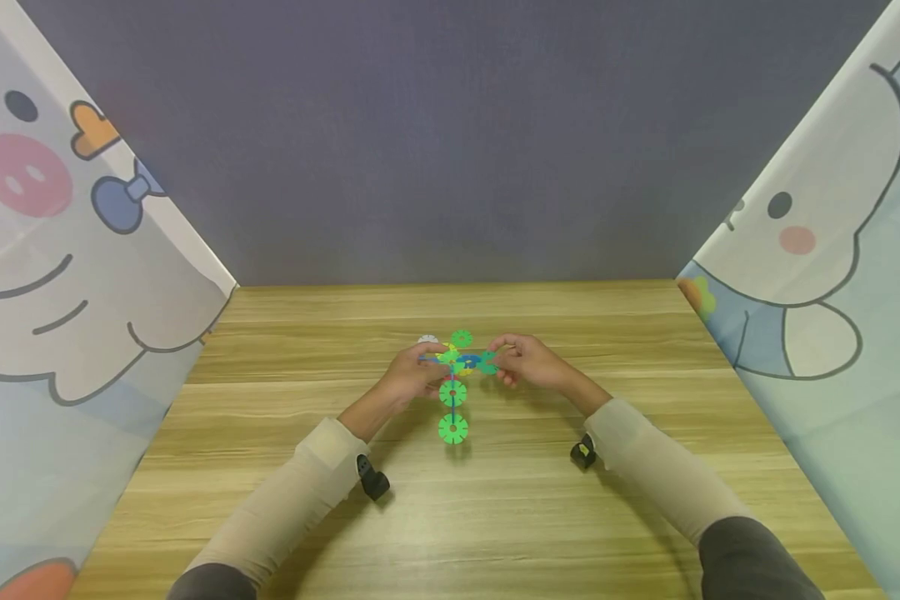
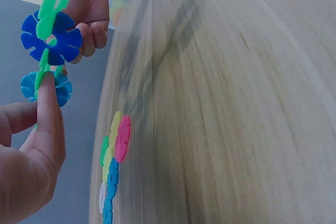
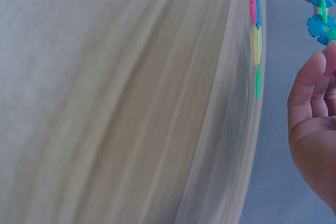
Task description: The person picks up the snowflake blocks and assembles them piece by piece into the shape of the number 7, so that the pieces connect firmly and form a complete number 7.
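Both hands meet above the table at a chain of slotted plastic flower discs joined at right angles. My left hand pinches the chain near its far end. From there, a green disc and another green one hang toward me, with a thin blue disc edge-on between them. In the left wrist view, a dark blue disc crosses a bright green disc. My right hand holds a teal-green disc at its fingertips, beside a blue disc. The exact joint there is hidden.
Loose discs lie on the wooden table behind the hands, among them a green one, a white one and a pink one. A grey panel stands behind, with printed cloth on both sides.
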Action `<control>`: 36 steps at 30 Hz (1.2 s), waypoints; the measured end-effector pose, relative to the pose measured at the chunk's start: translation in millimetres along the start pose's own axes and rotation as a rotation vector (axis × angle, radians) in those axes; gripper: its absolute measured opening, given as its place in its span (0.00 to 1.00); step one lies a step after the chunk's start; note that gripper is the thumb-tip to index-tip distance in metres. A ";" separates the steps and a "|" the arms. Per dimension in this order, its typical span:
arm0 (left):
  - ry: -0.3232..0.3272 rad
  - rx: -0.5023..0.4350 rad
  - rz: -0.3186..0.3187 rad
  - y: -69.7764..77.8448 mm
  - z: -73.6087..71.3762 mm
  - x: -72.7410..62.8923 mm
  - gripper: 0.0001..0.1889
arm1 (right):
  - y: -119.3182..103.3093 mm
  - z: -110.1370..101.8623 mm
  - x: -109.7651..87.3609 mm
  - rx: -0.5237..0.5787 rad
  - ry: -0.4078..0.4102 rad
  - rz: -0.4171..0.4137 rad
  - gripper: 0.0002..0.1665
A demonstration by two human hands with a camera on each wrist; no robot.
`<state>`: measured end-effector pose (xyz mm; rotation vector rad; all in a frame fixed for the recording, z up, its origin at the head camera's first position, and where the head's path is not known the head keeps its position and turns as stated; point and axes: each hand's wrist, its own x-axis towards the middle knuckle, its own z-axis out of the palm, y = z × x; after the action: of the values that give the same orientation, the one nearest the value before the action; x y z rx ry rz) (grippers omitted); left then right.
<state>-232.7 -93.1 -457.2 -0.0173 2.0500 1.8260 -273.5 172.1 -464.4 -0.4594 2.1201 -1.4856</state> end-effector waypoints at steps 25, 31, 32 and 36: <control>0.045 -0.034 -0.048 -2.0 3.0 -6.4 0.26 | -4.8 5.0 1.0 -0.022 -0.030 -0.021 0.15; 0.045 -0.024 -0.050 0.2 1.9 -7.9 0.26 | -4.2 5.9 2.1 0.000 -0.054 -0.029 0.16; 0.042 -0.024 -0.049 0.2 1.7 -7.9 0.26 | -3.7 6.2 2.4 0.005 -0.057 -0.026 0.16; 0.028 -0.022 -0.043 -1.3 0.8 -7.9 0.26 | -3.3 7.9 3.7 0.004 -0.054 -0.020 0.16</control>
<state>-224.8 -94.5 -456.2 -0.0928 2.0320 1.8318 -272.0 162.9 -464.2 -0.5147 2.0755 -1.4716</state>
